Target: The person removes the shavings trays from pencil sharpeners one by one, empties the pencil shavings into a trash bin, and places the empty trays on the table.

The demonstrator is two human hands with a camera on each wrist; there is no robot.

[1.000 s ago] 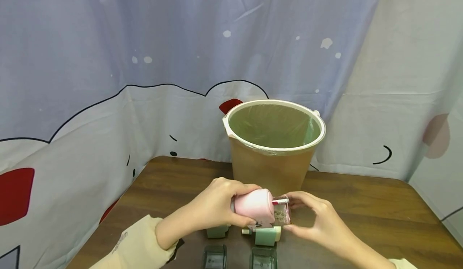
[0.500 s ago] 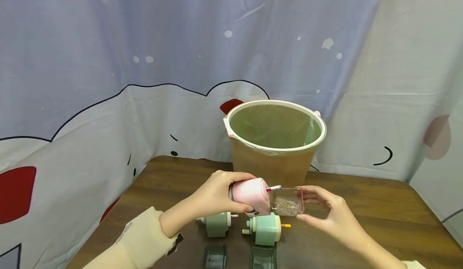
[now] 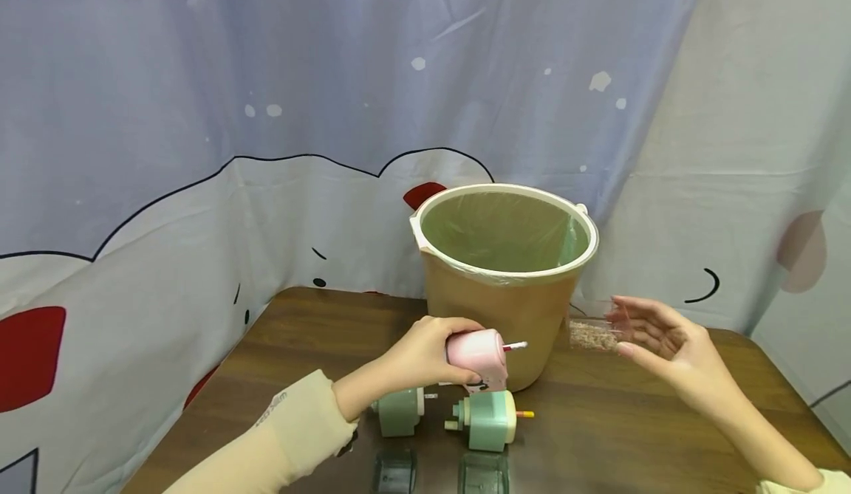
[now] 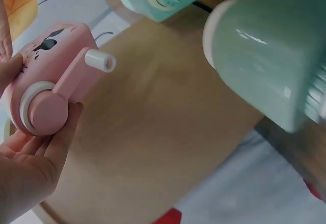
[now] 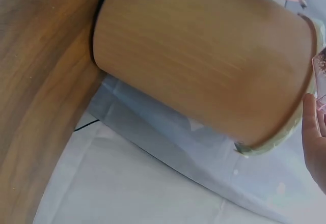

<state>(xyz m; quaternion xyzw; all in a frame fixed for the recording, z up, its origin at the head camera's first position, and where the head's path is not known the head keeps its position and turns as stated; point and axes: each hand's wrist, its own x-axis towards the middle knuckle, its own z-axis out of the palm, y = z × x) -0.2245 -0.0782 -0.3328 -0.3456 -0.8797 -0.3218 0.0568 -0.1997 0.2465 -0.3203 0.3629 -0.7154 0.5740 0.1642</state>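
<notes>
My left hand (image 3: 422, 354) grips a pink crank pencil sharpener (image 3: 480, 350) above the table; a pencil (image 3: 515, 346) sticks out of its right side. In the left wrist view the pink crank with its white knob (image 4: 100, 60) faces the camera. To the right, my right hand (image 3: 674, 346) pinches the end of a clear shavings drawer (image 3: 594, 334) with light brown shavings in it. The drawer is apart from the sharpener, beside the bucket (image 3: 482, 306). In the right wrist view only part of the drawer (image 5: 321, 74) shows.
The lined bucket stands at the back of the wooden table (image 3: 651, 405). Two green crank sharpeners, one darker (image 3: 400, 414) and one lighter (image 3: 488, 422), stand below the left hand. Two dark clear drawers (image 3: 394, 473) lie in front of them. A curtain hangs behind.
My right hand has pulled the drawer out of the pink sharpener and carried it right and up, beside the bucket. The left hand, still gripping the sharpener, has shifted slightly right.
</notes>
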